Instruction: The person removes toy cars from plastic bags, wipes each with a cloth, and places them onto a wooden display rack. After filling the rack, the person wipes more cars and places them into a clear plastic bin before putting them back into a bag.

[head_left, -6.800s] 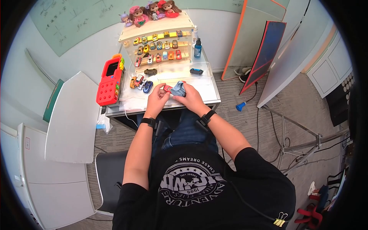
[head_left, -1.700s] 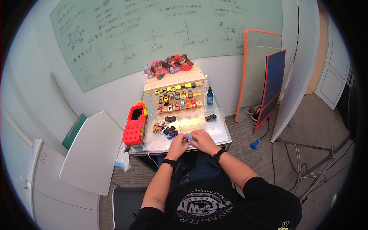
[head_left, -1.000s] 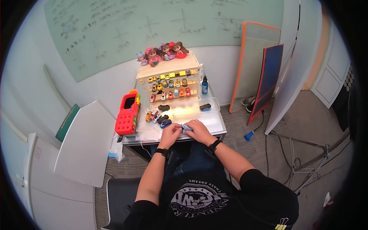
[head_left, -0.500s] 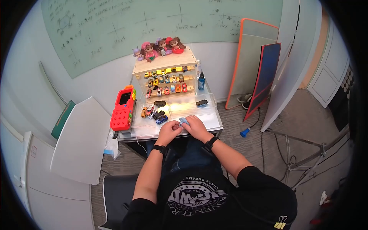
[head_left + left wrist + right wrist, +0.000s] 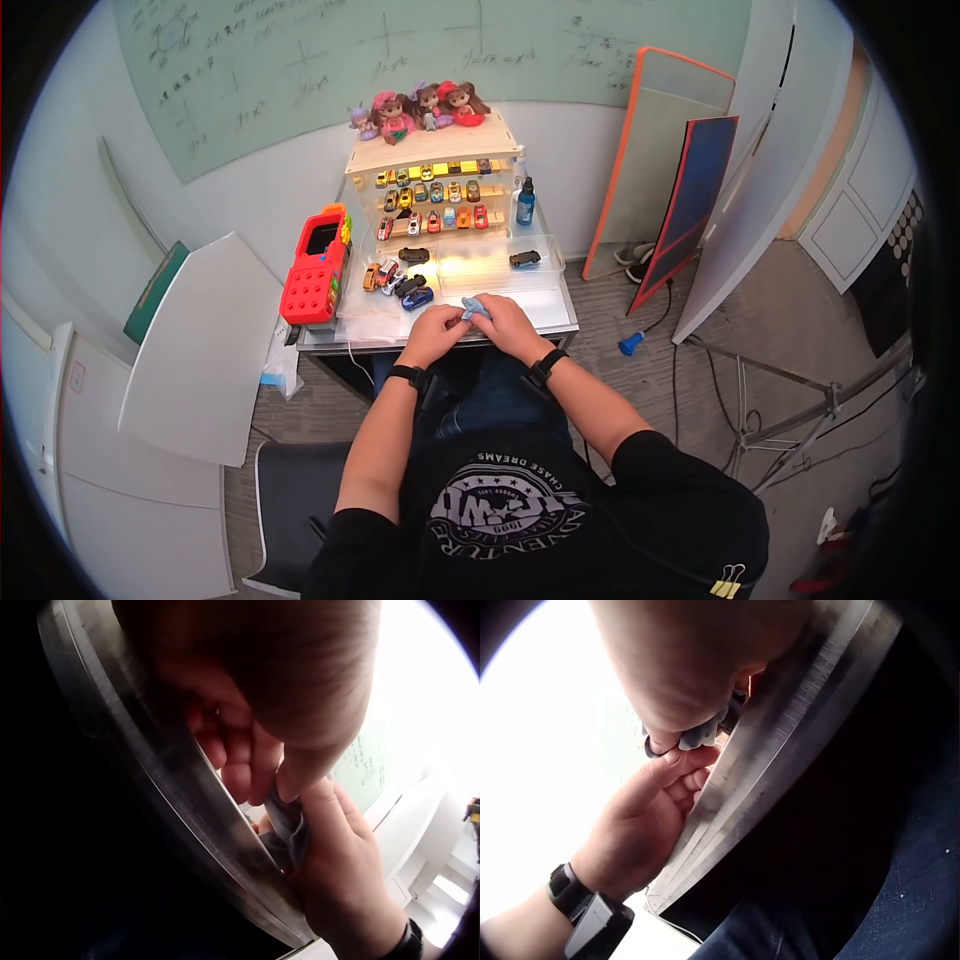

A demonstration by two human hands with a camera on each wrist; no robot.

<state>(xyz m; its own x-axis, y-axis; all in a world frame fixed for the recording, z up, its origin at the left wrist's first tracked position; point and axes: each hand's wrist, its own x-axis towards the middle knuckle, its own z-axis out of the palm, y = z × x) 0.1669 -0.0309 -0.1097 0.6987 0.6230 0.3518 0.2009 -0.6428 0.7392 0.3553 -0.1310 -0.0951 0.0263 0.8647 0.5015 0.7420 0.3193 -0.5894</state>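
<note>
Both hands meet at the table's front edge around a crumpled blue-grey cloth (image 5: pixel 474 308). My left hand (image 5: pixel 432 336) pinches a small dark object with thumb and fingertips; in the right wrist view, dark parts of the object (image 5: pixel 735 716) show beside the cloth (image 5: pixel 699 735), and the rest is hidden. My right hand (image 5: pixel 509 327) grips the cloth against it, thumb towards the left fingertips. In the left wrist view the cloth (image 5: pixel 289 829) lies between the two hands. Just behind the left hand is a blue toy car (image 5: pixel 418 298), beside several others (image 5: pixel 372 277).
A clear tray (image 5: pixel 485 270) holds a dark car (image 5: pixel 524 258) at right and another (image 5: pixel 413 255) at left. Behind stands a wooden rack (image 5: pixel 430 150) of toy cars with dolls on top. A red toy box (image 5: pixel 312 290) is left, a blue bottle (image 5: pixel 525 203) right.
The red toy car held 6.8 seconds ago is out of sight in the hands, and a dark car now lies in the left pile. Lately the hands and cloth have shifted only slightly.
</note>
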